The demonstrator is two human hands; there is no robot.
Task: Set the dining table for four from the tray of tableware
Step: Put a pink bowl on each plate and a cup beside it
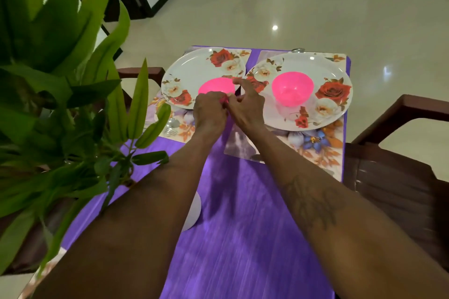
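Head view: the left hand and right hand meet at the near rim of the left floral plate, both sets of fingertips pinching a small pink-red item too hidden to name. It likely wants light, even pulls, with wrists kept clear of the glossy pink plastic bowl just behind, which would slide easily. A second bowl sits on the right plate. Both plates lie on printed placemats over a streaky purple cloth. The tray is out of sight.
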